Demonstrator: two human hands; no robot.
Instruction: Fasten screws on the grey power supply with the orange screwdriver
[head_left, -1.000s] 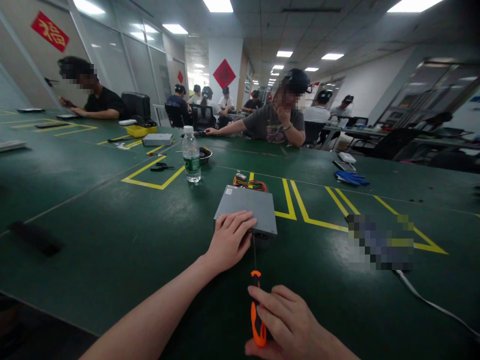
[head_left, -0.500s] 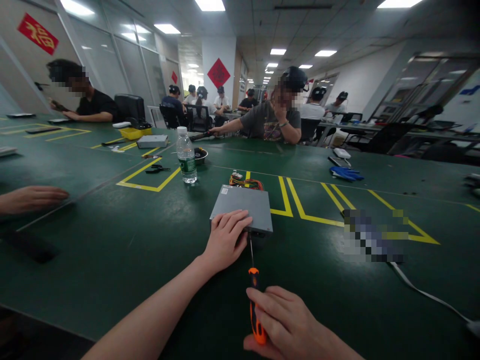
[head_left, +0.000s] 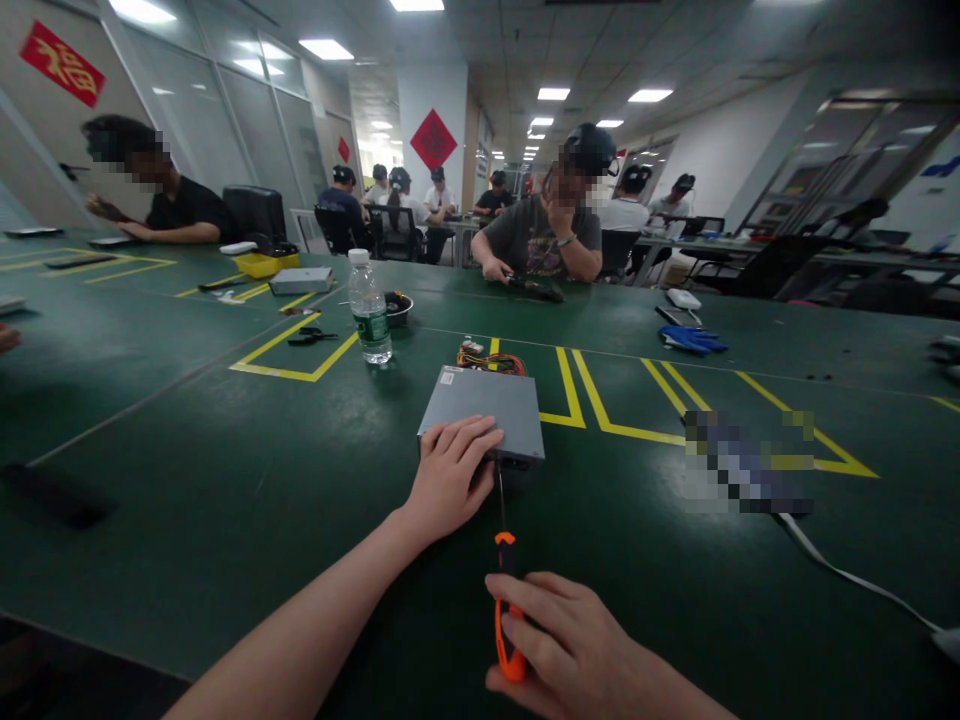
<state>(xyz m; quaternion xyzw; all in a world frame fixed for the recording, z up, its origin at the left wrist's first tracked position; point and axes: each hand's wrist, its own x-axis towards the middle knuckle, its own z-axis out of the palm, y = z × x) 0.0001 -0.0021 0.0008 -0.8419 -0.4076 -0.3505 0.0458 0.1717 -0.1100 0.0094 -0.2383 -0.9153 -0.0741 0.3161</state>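
Note:
A grey metal power supply unit (head_left: 491, 403) lies on the green table with a bundle of coloured cables (head_left: 491, 358) at its far side. My left hand (head_left: 454, 475) grips its near left part, fingers over the top and thumb down at the near face. In my right hand (head_left: 566, 640) is an orange and black screwdriver (head_left: 508, 655), held by the handle between thumb and fingers. Its thin shaft points away from me, and the tip meets the near face of the unit beside my left thumb. The tip itself is hard to make out.
A water bottle (head_left: 370, 310) stands beyond the unit to the left, near black pliers (head_left: 311, 337) and a round bowl (head_left: 399, 307). Blue gloves (head_left: 691, 340) lie at right, past a blurred-out object with a pale cable (head_left: 840, 575). A person (head_left: 536, 230) sits opposite.
The person opposite has drawn a dark object along the table towards their body. Another person's hand at left has mostly left view. My hands, the screwdriver and the unit keep nearly the same places.

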